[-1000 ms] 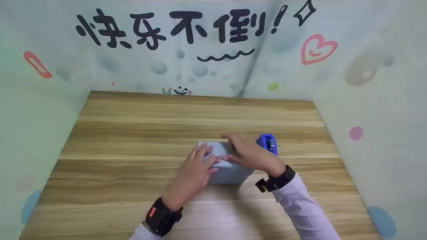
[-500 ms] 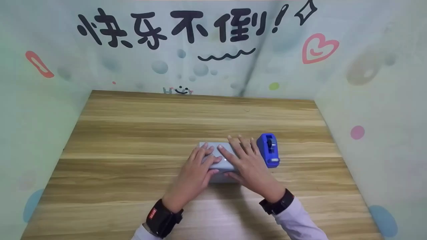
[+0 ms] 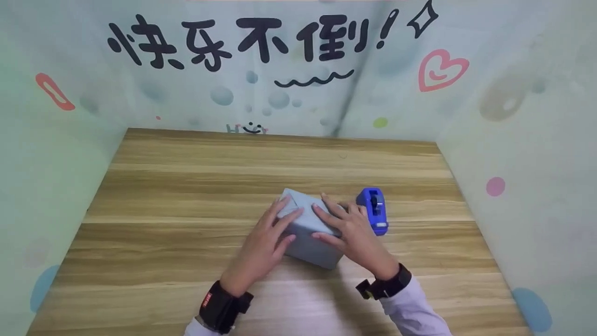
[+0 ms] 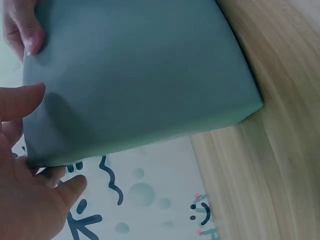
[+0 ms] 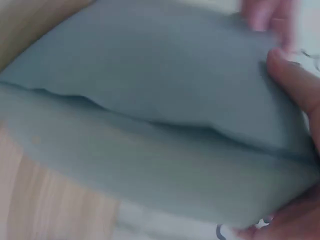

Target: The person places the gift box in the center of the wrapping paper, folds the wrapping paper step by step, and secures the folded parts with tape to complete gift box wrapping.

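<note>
A box wrapped in pale blue-grey paper (image 3: 311,243) stands at an angle on the wooden table, with a folded flap line on its top. At its left end, my left hand (image 3: 261,242) holds it, thumb at the near face and fingers over the top. My right hand (image 3: 357,238) grips the right part, its thumb on the near face and fingers spread across the top. Along one face in the right wrist view runs a wavy paper edge (image 5: 150,122). The box's far side is hidden in the head view.
Just right of my right hand, a blue tape dispenser (image 3: 375,212) stands on the wooden table (image 3: 186,200). Printed cloth walls (image 3: 186,93) with black characters close off the back and sides.
My right hand has come down from above the top onto the box's right part. The box has turned, its right near corner swinging toward me. My left hand has stayed at its left end.
</note>
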Tool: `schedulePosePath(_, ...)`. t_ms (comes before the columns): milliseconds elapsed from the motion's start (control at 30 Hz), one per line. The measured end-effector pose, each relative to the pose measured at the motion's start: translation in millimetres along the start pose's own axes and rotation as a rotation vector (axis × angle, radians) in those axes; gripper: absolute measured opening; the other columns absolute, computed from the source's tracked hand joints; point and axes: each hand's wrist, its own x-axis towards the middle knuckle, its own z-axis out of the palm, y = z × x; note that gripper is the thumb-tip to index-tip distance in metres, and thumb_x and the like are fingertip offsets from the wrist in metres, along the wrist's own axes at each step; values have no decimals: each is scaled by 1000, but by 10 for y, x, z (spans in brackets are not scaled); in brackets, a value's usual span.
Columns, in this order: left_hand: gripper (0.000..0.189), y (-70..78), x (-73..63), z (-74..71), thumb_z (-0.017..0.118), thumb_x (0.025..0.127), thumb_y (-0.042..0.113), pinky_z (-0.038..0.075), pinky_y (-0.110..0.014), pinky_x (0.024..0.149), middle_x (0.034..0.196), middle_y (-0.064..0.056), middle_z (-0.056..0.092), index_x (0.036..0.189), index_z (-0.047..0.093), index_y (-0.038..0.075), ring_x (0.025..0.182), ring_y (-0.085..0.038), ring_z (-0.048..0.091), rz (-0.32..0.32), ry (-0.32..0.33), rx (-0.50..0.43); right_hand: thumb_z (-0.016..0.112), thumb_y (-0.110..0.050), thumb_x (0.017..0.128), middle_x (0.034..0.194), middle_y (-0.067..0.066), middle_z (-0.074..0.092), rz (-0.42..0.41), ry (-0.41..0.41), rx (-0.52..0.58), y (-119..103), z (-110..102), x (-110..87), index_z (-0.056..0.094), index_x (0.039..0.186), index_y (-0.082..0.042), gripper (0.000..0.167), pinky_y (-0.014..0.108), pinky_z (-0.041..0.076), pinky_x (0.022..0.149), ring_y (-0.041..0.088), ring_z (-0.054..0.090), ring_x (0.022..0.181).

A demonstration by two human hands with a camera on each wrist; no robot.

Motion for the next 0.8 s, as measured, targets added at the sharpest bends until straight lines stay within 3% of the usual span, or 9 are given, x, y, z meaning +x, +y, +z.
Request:
schedulePosePath(167, 80, -34, -83, 73, 58, 92, 27, 35, -50, 106, 158, -8, -3, 151, 5, 22, 141, -30, 19, -125, -41, -82, 59, -47, 86, 142, 12, 44, 171, -6, 36, -152, 1, -13, 52, 133, -19, 55, 43, 35, 75, 37, 50, 108)
schedulePosePath(233, 86, -43, -133, 115, 58, 92, 31, 32, -50, 108, 157, -12, -7, 150, -5, 19, 141, -33, 16, -198, -100, -137, 59, -40, 88, 139, 15, 47, 245, 30, 109, -190, 6, 3, 54, 131, -15, 50, 49, 40, 84, 41, 52, 110)
schedulePosePath(367, 89, -48, -248, 213, 51, 92, 44, 23, -50, 111, 155, -20, -6, 149, -8, 8, 141, -38, 11, -288, -267, -207, 54, -28, 94, 133, 19, 51, 374, 72, 326, -232, 56, -2, 50, 133, -6, 44, 47, 42, 100, 36, 53, 118)
schedulePosePath(467, 89, -31, -297, 289, 47, 92, 50, 21, -52, 112, 153, -25, -3, 148, -3, 2, 140, -41, 10, -288, -320, -275, 50, -28, 96, 136, 18, 49, 430, 55, 435, -272, 77, -49, 42, 138, -5, 48, 44, 40, 102, 31, 48, 125)
schedulePosePath(600, 87, -2, -310, 348, 47, 92, 50, 22, -53, 111, 153, -25, -1, 148, 1, 2, 140, -42, 10, -280, -291, -335, 55, -39, 92, 145, 13, 40, 439, 22, 439, -312, 69, -124, 36, 143, -11, 61, 47, 38, 104, 31, 40, 131)
schedulePosePath(800, 85, 24, -335, 365, 46, 92, 50, 24, -52, 111, 155, -22, 3, 149, 2, 4, 140, -39, 15, -295, -306, -330, 65, -63, 74, 150, 18, 30, 264, -20, 149, -358, 37, -226, 39, 142, -17, 87, 53, 45, 91, 42, 44, 122)
